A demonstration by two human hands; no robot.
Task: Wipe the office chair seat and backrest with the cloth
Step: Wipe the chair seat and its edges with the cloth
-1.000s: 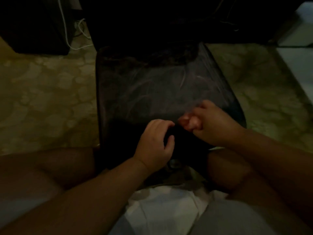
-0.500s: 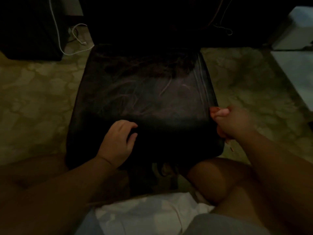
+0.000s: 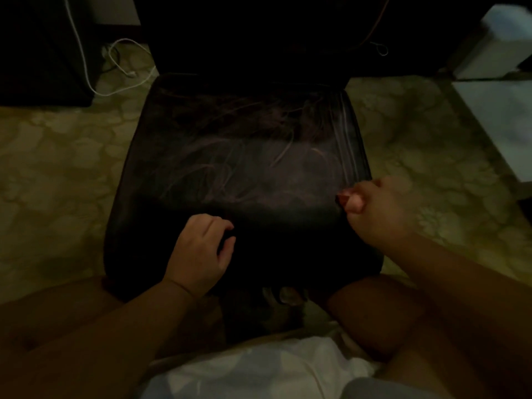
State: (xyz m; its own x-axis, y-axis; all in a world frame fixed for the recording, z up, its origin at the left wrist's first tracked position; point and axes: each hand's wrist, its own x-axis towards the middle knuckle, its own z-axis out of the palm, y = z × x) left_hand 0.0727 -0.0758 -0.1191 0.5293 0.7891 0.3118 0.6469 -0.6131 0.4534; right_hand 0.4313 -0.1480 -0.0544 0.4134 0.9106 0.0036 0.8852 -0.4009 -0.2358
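The black office chair seat (image 3: 244,156) fills the middle of the view, dusty and streaked, with its dark backrest (image 3: 244,33) rising behind it. My left hand (image 3: 201,251) rests on the seat's front, its fingers curled and pinching what looks like a dark cloth (image 3: 288,234). The cloth lies across the front of the seat and is hard to tell from the leather in the dim light. My right hand (image 3: 380,208) is a closed fist at the seat's right edge, apparently gripping the cloth's other end.
A white cable (image 3: 115,67) loops on the patterned floor (image 3: 51,168) at the back left, beside a dark cabinet (image 3: 37,47). White furniture (image 3: 501,116) stands at the right. My knees flank the seat's front, and a white garment (image 3: 259,370) lies below.
My hands were close together over the seat's front a second ago. They have drawn apart, the right one going out to the seat's right edge. The view has shifted, so the seat now sits centred.
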